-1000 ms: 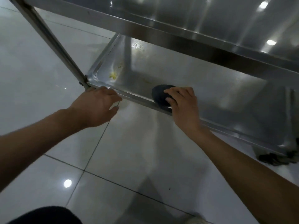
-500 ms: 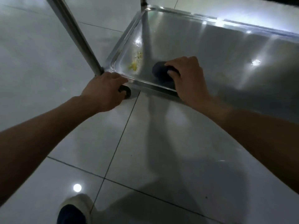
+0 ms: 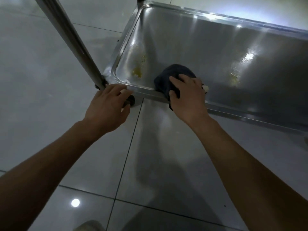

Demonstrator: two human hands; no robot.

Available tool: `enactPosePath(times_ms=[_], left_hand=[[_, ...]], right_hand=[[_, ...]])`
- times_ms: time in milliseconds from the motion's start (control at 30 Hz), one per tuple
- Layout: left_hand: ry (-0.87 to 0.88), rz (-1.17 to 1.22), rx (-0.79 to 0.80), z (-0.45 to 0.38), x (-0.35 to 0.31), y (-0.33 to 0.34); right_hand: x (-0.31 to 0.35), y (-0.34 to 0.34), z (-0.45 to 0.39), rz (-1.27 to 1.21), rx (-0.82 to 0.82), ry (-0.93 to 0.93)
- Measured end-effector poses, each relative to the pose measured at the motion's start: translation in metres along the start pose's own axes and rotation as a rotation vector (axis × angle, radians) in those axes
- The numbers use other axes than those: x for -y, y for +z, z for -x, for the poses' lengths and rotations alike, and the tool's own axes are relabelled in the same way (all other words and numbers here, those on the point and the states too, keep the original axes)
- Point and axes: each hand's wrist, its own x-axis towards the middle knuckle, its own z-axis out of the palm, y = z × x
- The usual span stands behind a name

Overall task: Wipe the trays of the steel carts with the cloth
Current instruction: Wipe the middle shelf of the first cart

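The steel cart's bottom tray (image 3: 208, 47) lies low over the floor, seen from above. A dark blue cloth (image 3: 166, 77) is bunched on the tray at its near rim, and my right hand (image 3: 188, 95) presses down on it with fingers curled over it. Yellow smears (image 3: 139, 70) stain the tray just left of the cloth, and another yellowish patch (image 3: 234, 76) lies to its right. My left hand (image 3: 108, 109) grips the tray's near-left corner beside the cart's upright leg (image 3: 78, 47).
A black caster wheel (image 3: 130, 100) sits under the corner by my left hand. Glossy grey floor tiles (image 3: 150, 164) surround the cart. The toe of a shoe (image 3: 88, 225) shows at the bottom edge.
The view has swung from under the upper shelf to looking down on the bottom tray. My right hand with the cloth has stayed at the near rim, and my left hand holds the corner.
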Motion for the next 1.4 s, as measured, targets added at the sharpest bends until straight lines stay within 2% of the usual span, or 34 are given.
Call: enactPosePath(times_ms=[100, 167, 333, 433, 633, 867, 967, 1200, 1400], left_hand=[[-0.063, -0.044, 0.011, 0.001, 0.004, 0.000], [-0.089, -0.058, 0.025, -0.001, 0.005, 0.002], [-0.122, -0.019, 0.004, -0.004, 0.006, 0.006], [-0.127, -0.028, -0.008, -0.008, 0.008, 0.005], [-0.094, -0.050, -0.062, -0.008, 0.017, 0.007], [-0.095, -0.028, -0.077, -0.003, 0.029, 0.017], [-0.066, -0.035, -0.092, -0.003, 0.036, 0.020], [-0.052, 0.017, -0.143, -0.002, 0.034, 0.027], [-0.063, 0.023, -0.050, -0.004, 0.035, 0.014]], right_hand=[[-0.018, -0.002, -0.002, 0.102, 0.042, -0.168], [-0.027, 0.004, -0.001, 0.082, 0.093, -0.205], [-0.006, 0.026, -0.001, 0.136, 0.058, -0.117], [0.018, 0.034, -0.008, 0.122, 0.096, -0.065], [0.057, 0.048, -0.028, -0.025, 0.107, -0.056], [0.095, 0.064, -0.051, 0.076, 0.104, -0.107], [0.099, 0.066, -0.061, 0.047, 0.156, -0.125], [0.093, 0.066, -0.055, 0.016, 0.118, -0.116], [0.100, 0.063, -0.047, 0.060, 0.166, -0.112]])
